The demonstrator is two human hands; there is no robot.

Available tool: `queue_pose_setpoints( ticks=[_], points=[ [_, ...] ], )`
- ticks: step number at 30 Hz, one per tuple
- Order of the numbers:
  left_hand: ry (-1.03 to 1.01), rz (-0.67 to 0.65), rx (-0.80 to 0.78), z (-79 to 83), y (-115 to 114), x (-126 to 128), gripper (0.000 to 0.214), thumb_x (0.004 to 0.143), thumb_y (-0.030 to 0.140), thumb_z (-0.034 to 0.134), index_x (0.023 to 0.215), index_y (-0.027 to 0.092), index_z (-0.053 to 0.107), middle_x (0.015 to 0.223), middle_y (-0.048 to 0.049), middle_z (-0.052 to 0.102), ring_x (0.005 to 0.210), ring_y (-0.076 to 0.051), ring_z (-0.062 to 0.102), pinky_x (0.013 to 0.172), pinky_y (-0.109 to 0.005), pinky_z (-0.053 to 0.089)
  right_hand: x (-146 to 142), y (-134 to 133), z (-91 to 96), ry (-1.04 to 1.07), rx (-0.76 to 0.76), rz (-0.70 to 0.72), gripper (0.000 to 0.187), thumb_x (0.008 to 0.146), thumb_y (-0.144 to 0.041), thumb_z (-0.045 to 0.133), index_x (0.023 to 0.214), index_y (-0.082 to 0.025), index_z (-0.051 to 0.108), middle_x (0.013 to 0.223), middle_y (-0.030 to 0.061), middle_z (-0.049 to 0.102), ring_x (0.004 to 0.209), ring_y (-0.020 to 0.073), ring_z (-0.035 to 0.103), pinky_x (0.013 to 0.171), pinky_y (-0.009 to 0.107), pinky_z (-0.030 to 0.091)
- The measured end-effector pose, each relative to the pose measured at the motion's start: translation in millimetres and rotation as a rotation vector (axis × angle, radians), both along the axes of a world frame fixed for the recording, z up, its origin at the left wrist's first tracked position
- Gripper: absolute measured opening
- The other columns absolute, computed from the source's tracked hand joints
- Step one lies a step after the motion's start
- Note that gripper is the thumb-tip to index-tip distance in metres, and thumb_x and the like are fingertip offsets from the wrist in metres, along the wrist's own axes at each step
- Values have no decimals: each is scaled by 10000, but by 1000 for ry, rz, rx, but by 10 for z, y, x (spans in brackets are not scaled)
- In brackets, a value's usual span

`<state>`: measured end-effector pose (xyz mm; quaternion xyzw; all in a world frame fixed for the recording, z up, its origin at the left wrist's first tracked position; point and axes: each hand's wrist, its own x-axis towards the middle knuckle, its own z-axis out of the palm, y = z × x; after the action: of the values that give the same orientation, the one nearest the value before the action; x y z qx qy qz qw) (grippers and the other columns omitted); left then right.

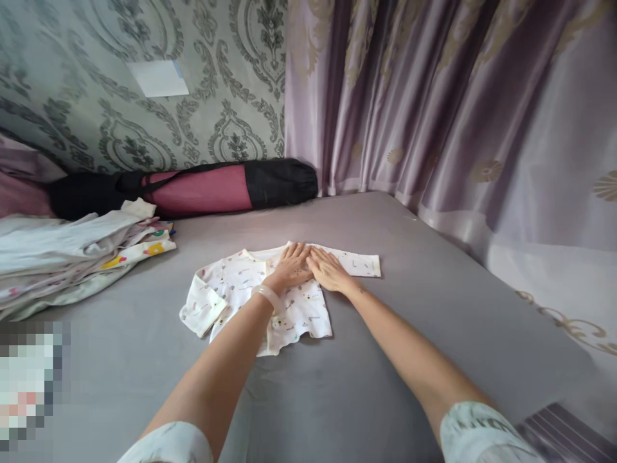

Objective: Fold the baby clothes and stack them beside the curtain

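Note:
A small white baby shirt [245, 280] with a scattered print lies spread on a grey bed sheet. My left hand [292, 265] rests flat on its upper part, near the neckline, fingers stretched out; a pale bangle circles that wrist. Beside it, my right hand [330, 270] lies flat at the shoulder, where the sleeve on the right begins, its fingertips close to my left hand. That sleeve reaches straight out to the right. The other sleeve bends down and inward on the left. Part of the shirt's front is hidden under my left hand and forearm.
A pile of clothes [72, 247] lies on the bed [385, 386] at the left. Behind it, a long pink and black bag [202, 190] runs along the patterned wall. Purple curtains [385, 96] hang at the back and right. The lower left corner is pixelated.

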<state>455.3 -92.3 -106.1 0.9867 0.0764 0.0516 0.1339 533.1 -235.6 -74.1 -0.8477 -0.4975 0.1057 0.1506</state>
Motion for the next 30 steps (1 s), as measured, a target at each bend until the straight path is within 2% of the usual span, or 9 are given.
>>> queue_pose_setpoints(
  ticks=[3,8,12,15,17,19,22,26,30],
  points=[
    [7,22,-1,3,2,33,807,837,623,471,1473,152,314,1548,-184,271,1433,-365,198,1148,-507,164,39,-94,-121,-61,-18,-38,678,989,-482,97,1494,-72,286,1569,123,234,1455,218,162,1179,389,99],
    [154,61,-35,144,-64,54,1006,766,815,353,1509,147,232,1579,-171,183,1451,-384,92,1160,-504,96,359,-627,-153,-189,-145,-170,658,977,-433,111,1505,-69,258,1574,107,222,1452,230,168,1177,417,119],
    [181,67,-40,218,-88,26,1010,770,813,354,1510,139,223,1586,-166,160,1456,-377,64,1165,-498,79,651,-1091,-105,-223,-261,-311,645,961,-398,132,1511,-79,242,1578,101,212,1447,236,188,1170,456,142],
    [130,53,-86,239,-87,-4,950,793,760,420,1494,138,267,1573,-182,196,1453,-380,94,1161,-514,105,721,-1205,7,-173,-333,-369,617,954,-355,158,1509,-107,260,1577,105,218,1445,249,197,1161,494,149],
    [57,53,-136,254,-89,-31,885,813,702,470,1471,133,308,1556,-204,228,1443,-377,154,1147,-515,181,646,-1070,99,-199,-302,-399,599,946,-316,192,1498,-102,285,1571,132,225,1444,262,198,1157,521,129],
    [-58,57,-157,281,-100,-91,774,846,602,511,1429,115,365,1515,-228,297,1410,-360,267,1114,-497,278,478,-776,169,-255,-181,-377,590,942,-287,207,1489,-84,293,1567,152,227,1443,259,199,1157,516,121],
    [-229,-17,-108,357,-119,-334,543,875,429,542,1314,116,482,1368,-208,489,1285,-316,456,1057,-468,373,148,-188,185,-176,-71,-153,584,951,-280,212,1495,-79,275,1569,138,230,1440,237,209,1157,443,172],
    [-270,-132,-37,502,-91,-1021,368,899,360,524,1197,147,565,1209,-165,603,1143,-281,554,977,-440,448,-175,465,71,-130,-54,9,600,962,-329,252,1493,-49,270,1574,153,205,1446,250,183,1167,427,125],
    [-218,13,6,585,35,-1840,322,928,360,482,1170,175,588,1171,-138,624,1086,-271,572,915,-424,478,-275,745,-72,-146,-47,-13,609,977,-385,204,1490,-67,286,1570,137,226,1449,244,168,1165,475,86]
  ],
)
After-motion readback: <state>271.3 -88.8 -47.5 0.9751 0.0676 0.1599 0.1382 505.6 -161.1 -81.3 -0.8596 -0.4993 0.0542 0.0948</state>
